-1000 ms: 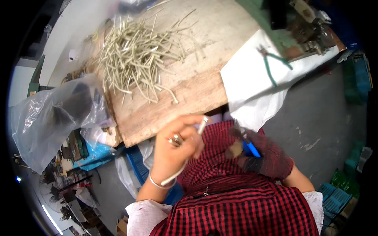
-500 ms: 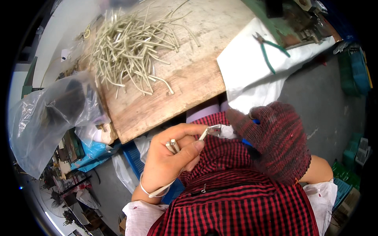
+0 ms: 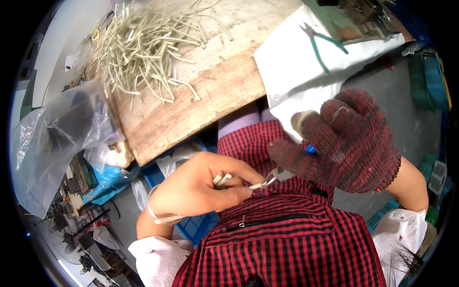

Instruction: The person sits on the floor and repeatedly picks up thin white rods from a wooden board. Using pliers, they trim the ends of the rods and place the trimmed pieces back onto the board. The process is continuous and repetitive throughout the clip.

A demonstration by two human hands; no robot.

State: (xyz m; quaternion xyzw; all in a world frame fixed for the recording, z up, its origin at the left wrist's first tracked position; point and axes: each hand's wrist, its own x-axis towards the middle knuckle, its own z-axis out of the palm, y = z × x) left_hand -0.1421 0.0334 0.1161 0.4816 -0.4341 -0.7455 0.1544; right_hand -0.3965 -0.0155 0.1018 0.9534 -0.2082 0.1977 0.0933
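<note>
My bare left hand [image 3: 205,184] pinches pale cream cable pieces [image 3: 223,179], several ends poking out between its fingers. One cable end [image 3: 258,185] reaches past my thumb and forefinger to the metal jaws of small pliers [image 3: 284,175]. My right hand [image 3: 346,143], in a dark red and black knitted glove, is closed round the pliers. A bit of blue handle [image 3: 311,149] shows beside the glove; the rest is hidden. Near my left wrist, a cream strip [image 3: 168,219] sticks out beside a pale band.
A heap of cream cables [image 3: 143,52] lies on the wooden table [image 3: 229,81]. To its right, green-handled cutters [image 3: 315,45] rest on a white sheet [image 3: 282,62]. Clear plastic [image 3: 62,143] hangs at the left; a blue basket [image 3: 193,227] stands below. My lap wears a checked apron [image 3: 282,234].
Both hands have shifted, the left down with its cables and turned flatter. My gloved right hand has rotated, its fingers raised, and the pliers' jaws sit lower. The table appears shifted up and left.
</note>
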